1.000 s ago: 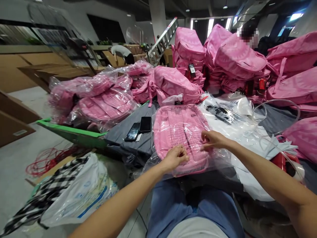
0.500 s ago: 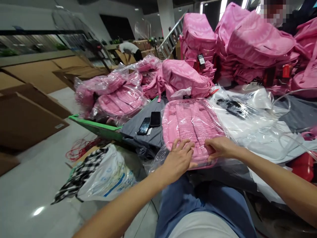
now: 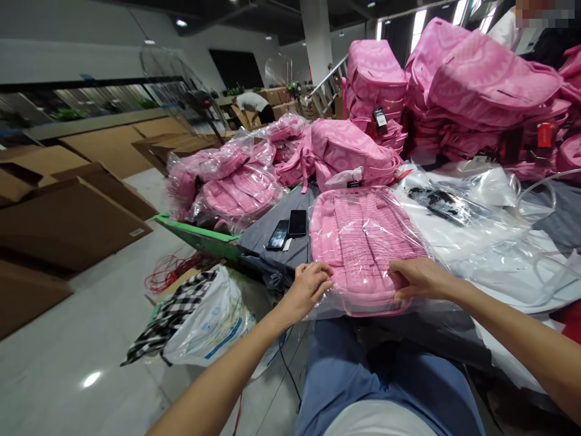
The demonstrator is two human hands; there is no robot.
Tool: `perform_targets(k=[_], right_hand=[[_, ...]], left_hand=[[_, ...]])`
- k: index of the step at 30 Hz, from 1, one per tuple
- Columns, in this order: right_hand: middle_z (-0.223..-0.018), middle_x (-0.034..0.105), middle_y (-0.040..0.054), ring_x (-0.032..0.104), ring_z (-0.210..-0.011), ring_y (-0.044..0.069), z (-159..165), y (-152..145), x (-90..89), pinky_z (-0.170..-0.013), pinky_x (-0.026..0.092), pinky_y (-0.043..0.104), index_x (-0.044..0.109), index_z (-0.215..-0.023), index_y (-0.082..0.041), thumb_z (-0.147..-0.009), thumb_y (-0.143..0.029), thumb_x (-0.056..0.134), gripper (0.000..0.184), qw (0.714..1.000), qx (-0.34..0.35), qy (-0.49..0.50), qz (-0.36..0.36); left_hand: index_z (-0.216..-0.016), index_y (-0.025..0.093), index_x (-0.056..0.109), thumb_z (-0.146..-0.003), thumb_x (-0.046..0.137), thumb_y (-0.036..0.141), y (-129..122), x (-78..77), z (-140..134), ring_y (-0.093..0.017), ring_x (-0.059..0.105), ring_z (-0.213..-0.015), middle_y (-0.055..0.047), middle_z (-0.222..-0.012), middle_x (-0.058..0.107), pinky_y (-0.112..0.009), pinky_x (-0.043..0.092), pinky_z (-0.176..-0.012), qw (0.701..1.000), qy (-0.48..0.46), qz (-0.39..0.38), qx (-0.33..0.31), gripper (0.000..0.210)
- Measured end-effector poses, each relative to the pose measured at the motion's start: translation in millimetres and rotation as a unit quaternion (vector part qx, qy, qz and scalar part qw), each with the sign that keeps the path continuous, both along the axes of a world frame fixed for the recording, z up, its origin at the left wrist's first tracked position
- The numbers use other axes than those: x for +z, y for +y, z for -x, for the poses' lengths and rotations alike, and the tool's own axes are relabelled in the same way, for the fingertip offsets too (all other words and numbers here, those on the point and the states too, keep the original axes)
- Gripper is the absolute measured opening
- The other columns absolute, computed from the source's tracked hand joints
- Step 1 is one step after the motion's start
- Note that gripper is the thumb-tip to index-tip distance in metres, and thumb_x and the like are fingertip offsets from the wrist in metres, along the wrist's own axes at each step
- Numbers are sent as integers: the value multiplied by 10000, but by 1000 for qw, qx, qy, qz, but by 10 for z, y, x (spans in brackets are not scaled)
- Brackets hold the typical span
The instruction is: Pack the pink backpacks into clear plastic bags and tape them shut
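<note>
A pink backpack [image 3: 358, 242] lies flat before me inside a clear plastic bag [image 3: 333, 300], its strap side up. At the lower left edge, my left hand [image 3: 311, 289] is closed on the bag's loose plastic, fingers curled inward. My right hand [image 3: 422, 278] rests at the lower right of the backpack, its fingers bent and gripping the plastic over it; the fingertips are partly hidden. Beyond the backpack sits an unbagged pink backpack [image 3: 351, 148] with a strip of white wrapping at its front.
Two phones [image 3: 297, 223] lie on the grey cover to the left. Bagged pink backpacks [image 3: 240, 191] are heaped behind them. Tall stacks of backpacks [image 3: 490, 79] rise at the back right. White plastic sheets [image 3: 490, 254] spread at right. A white sack [image 3: 204, 321] stands on the floor.
My left hand has slid from the backpack's lower edge to the bag's left side and closed on the plastic. My right hand stays at the lower right. The view has turned slightly left.
</note>
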State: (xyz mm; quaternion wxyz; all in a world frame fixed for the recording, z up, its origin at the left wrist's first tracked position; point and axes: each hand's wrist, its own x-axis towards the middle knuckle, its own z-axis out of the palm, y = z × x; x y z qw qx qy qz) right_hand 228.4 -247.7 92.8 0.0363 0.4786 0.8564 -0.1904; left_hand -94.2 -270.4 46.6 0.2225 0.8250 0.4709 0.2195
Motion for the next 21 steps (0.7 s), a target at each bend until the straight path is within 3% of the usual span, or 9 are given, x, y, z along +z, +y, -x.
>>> perform_targets(k=[3, 6, 8, 10, 12, 14, 16, 21], right_hand=[[-674, 570, -43, 463, -610, 145, -16, 23, -40, -587, 207, 293, 482, -760, -226, -759, -403, 834, 394, 1000, -3, 10, 3], [-667, 567, -48, 456, -599, 136, -47, 54, -83, -582, 218, 288, 493, -752, -221, -746, -395, 844, 391, 999, 0, 42, -6], [-670, 571, -42, 460, -590, 135, -87, 11, -91, -564, 254, 279, 526, -760, -221, -736, -439, 847, 389, 994, 7, 106, -9], [-704, 594, -19, 494, -602, 145, -167, -146, -85, -549, 322, 272, 584, -807, -220, -770, -527, 814, 385, 973, -13, 230, -26], [-736, 614, 1, 530, -614, 151, -304, -444, -86, -551, 389, 269, 620, -849, -218, -834, -575, 756, 382, 916, -110, 371, -106], [-724, 612, 2, 538, -600, 145, -505, -850, -123, -554, 422, 262, 629, -841, -221, -876, -560, 725, 354, 827, -270, 435, -230], [-694, 605, -2, 533, -582, 144, -766, -1298, -209, -551, 432, 260, 633, -806, -221, -869, -566, 723, 361, 750, -411, 406, -322], [-752, 684, 73, 584, -642, 203, -1634, -2237, -529, -637, 473, 333, 700, -794, -190, -768, -771, 615, 587, 619, -637, 223, -403]], left_hand=[[-924, 208, 655, -1046, 483, 268, -30, -75, -22, -199, 609, -1054, -45, -1107, 696, -441, 278, -1107, 997, 21, -67, -14, 220], [-925, 193, 627, -1053, 476, 249, -24, -156, -40, -203, 606, -1061, -64, -1104, 684, -419, 338, -1066, 994, 28, -105, -4, 206], [-927, 187, 610, -1063, 460, 255, 9, -194, -41, -204, 610, -1060, -75, -1108, 675, -394, 393, -1016, 993, 33, -115, -5, 214], [-930, 188, 604, -1077, 430, 283, 54, -215, -29, -202, 622, -1039, -74, -1093, 676, -388, 430, -989, 991, 42, -127, -15, 247], [-919, 193, 609, -1090, 389, 330, 92, -222, -12, -209, 639, -1020, -74, -1065, 686, -395, 463, -968, 988, 46, -145, -26, 310], [-896, 199, 621, -1093, 350, 387, 109, -219, 2, -215, 660, -969, -75, -1014, 698, -385, 503, -920, 985, 35, -162, -41, 384], [-882, 209, 637, -1085, 334, 454, 122, -231, 30, -211, 676, -894, -67, -956, 706, -356, 535, -854, 984, 16, -169, -61, 439], [-883, 284, 670, -1034, 377, 619, 323, -486, 210, -204, 703, -826, -4, -958, 721, -344, 548, -787, 983, 5, -171, -74, 470]])
